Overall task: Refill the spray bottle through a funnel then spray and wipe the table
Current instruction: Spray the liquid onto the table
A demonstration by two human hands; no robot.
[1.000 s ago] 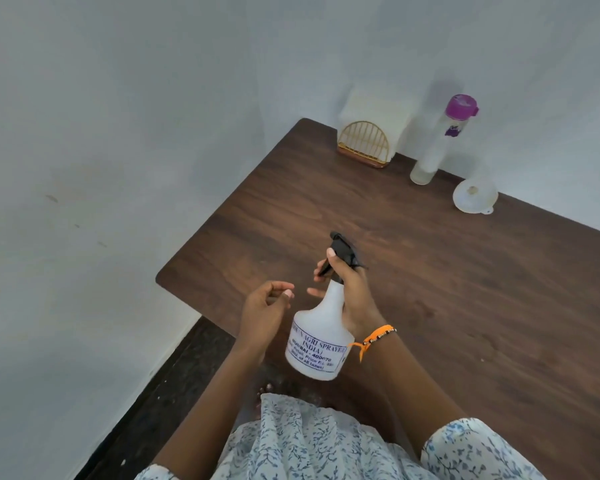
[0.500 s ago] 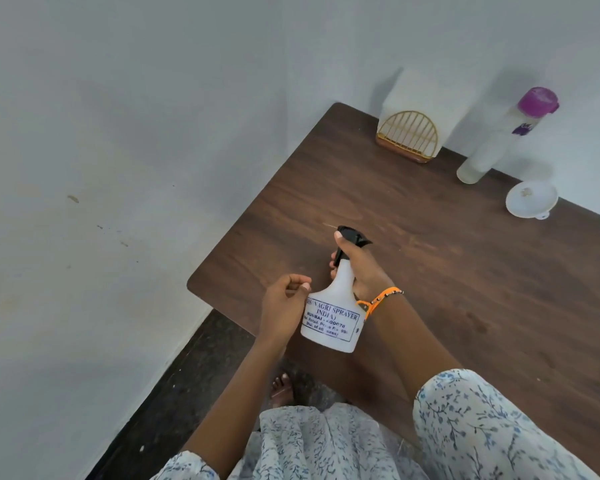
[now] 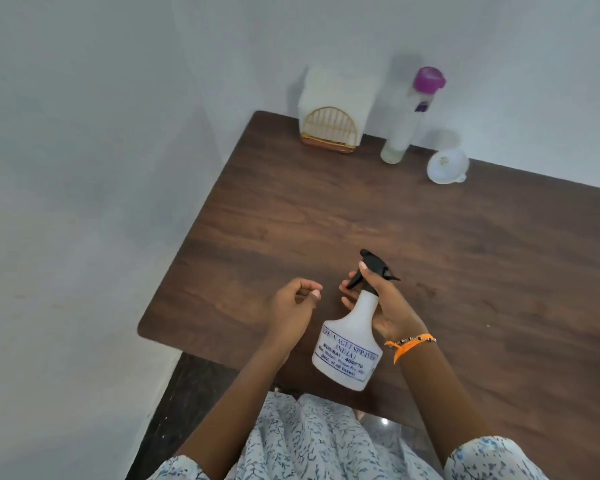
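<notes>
My right hand (image 3: 385, 306) grips the neck of a white spray bottle (image 3: 349, 348) with a black trigger head (image 3: 373, 268), held tilted above the near part of the dark wooden table (image 3: 430, 254). Its fingers lie at the trigger and the thumb rests on the head. My left hand (image 3: 293, 306) hovers just left of the bottle, fingers loosely curled, holding nothing. A white funnel (image 3: 447, 166) lies at the far edge of the table. Beside it stands a tall clear bottle with a purple cap (image 3: 404, 123).
A white napkin stack in a golden wire holder (image 3: 329, 128) stands at the far left corner against the wall. White walls run close along the table's left and far sides. Dark floor (image 3: 187, 393) shows below the table's left edge.
The view has swung, so the table now sits more central. My left hand has drawn a little away from the bottle. My right hand keeps its grip on the bottle.
</notes>
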